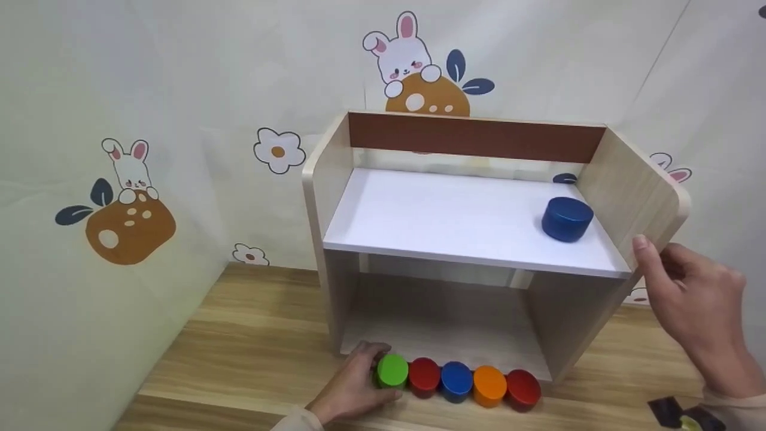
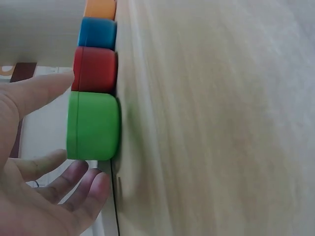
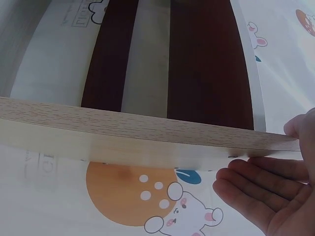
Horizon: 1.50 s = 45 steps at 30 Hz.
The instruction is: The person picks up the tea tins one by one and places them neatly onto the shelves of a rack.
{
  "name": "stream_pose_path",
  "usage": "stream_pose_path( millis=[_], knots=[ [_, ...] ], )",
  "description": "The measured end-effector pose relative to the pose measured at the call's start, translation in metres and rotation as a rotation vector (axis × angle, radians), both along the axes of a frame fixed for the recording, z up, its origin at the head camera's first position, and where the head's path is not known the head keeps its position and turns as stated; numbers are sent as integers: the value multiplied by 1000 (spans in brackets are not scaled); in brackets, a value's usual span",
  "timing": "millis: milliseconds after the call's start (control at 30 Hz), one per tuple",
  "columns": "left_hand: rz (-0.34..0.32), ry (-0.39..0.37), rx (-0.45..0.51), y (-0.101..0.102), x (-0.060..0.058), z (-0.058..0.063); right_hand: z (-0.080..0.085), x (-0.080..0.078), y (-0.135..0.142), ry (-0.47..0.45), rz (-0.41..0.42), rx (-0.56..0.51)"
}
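Observation:
A row of small round lidded tins stands along the front of the shelf unit: a green tin (image 1: 392, 371), a red tin (image 1: 424, 377), a blue tin (image 1: 456, 381), an orange tin (image 1: 489, 386) and another red one at the right end. With thumb in front and fingers behind, my left hand (image 1: 357, 383) holds the green tin at the row's left end. My right hand (image 1: 700, 299) pinches the front edge of the shelf unit's right side panel (image 1: 640, 179), thumb on one face and fingers on the other.
The wooden shelf unit (image 1: 413, 258) stands on a wood-grain table (image 1: 239, 341). Another blue tin (image 1: 567, 219) sits at the right of its white upper board. Behind it, a brown back strip (image 1: 473, 137) spans the top, before a rabbit-patterned wall covering (image 1: 227, 72).

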<state>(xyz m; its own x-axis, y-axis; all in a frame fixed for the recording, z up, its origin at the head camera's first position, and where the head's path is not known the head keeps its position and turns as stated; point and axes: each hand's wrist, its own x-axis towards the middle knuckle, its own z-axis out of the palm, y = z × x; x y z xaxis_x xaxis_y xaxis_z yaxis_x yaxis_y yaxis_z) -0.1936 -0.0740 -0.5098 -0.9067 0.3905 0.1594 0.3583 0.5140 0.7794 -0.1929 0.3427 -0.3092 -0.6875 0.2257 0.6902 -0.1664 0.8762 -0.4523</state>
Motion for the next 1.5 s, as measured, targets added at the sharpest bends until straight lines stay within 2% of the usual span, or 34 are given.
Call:
stream_pose_path(
  millis=[167, 367, 633, 1000, 1200, 1367, 1500],
  knots=[
    [21, -22, -26, 3, -1, -3, 0, 0, -1, -3, -3, 6],
    [28, -5, -15, 6, -4, -5, 0, 0, -2, -45, -21, 17],
    [28, 7, -18, 8, -7, -7, 0, 0, 1, 8, -1, 15],
    [34, -6, -5, 6, -7, -5, -1, -1, 1, 14, -1, 19],
    [38, 19, -19, 2, -4, 3, -1, -1, 1, 35, 0, 20],
    [23, 57, -36, 0, -2, 16, -1, -1, 1, 33, -2, 14],
    [8, 48, -36, -1, 0, 26, -1, -2, 2, 59, 17, 18]
  ],
)
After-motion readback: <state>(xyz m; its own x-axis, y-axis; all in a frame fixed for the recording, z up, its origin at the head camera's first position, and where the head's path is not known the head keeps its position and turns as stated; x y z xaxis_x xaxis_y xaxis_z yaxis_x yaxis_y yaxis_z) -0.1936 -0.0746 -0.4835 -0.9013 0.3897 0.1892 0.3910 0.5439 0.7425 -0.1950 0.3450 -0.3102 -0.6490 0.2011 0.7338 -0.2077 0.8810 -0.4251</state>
